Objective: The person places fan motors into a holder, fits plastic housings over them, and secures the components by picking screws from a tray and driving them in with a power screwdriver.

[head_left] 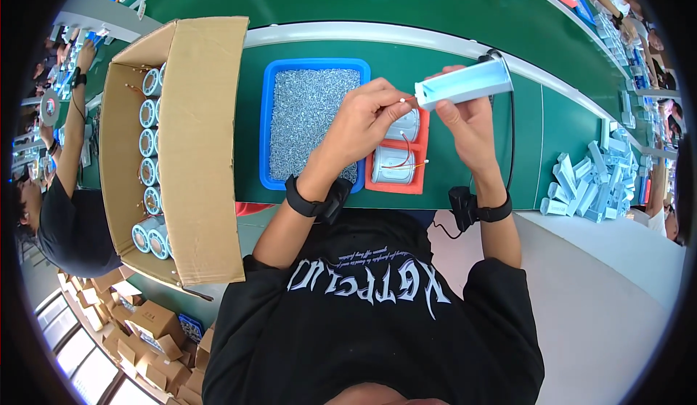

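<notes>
My right hand (pixel 470 130) grips a long pale blue plastic housing (pixel 468 84), open along one side and held tilted above the bench. My left hand (pixel 363 120) is closed at the housing's left end, pinching a thin red wire (pixel 412 99) with a small white connector. Under my hands lies a red tray (pixel 417 186) with two compartments. A pale grey cylindrical part (pixel 394 165) with red wires fills the near compartment; a similar cylinder (pixel 404 125) in the far one is partly covered by my left hand.
A blue tray (pixel 267 125) full of small metal screws (pixel 312 114) stands left of the red tray. Farther left is a cardboard box (pixel 203 151) of similar cylinders. Pale blue plastic parts (pixel 592 176) lie heaped at right. A black cable (pixel 512 136) runs beside my right hand. Other people work nearby.
</notes>
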The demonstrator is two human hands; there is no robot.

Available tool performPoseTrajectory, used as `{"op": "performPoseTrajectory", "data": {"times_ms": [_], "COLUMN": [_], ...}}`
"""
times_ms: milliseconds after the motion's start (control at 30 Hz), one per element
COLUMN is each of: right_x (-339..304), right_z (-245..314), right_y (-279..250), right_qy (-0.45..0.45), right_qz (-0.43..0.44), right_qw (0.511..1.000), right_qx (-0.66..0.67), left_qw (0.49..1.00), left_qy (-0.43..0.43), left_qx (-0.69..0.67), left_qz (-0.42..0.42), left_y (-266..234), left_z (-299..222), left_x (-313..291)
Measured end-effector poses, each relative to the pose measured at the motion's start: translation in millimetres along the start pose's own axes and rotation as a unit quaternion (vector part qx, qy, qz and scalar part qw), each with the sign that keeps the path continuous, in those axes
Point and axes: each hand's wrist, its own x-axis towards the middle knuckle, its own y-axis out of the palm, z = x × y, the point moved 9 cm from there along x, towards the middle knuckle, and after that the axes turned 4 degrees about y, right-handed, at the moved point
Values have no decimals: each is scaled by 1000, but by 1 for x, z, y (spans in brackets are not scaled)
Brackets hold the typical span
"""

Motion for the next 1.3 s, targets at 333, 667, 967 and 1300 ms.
{"op": "performPoseTrajectory", "data": {"times_ms": [333, 667, 967, 1300], "right_x": [8, -2, -7, -3], "right_z": [9, 9, -4, 21], "right_y": [13, 14, 10, 27], "right_qy": [-12, -17, -44, -103], "right_qz": [64, 54, 11, 50], "right_qw": [993, 989, 998, 958], "right_qx": [-94, -133, -47, -263], "left_qw": [998, 999, 998, 999], "left_qy": [-11, -11, -17, 4], "left_qx": [-13, -26, -55, 18], "left_qz": [60, 46, 0, 36], "left_y": [1, 1, -2, 1], "left_z": [7, 12, 15, 5], "left_x": [0, 0, -4, -5]}}
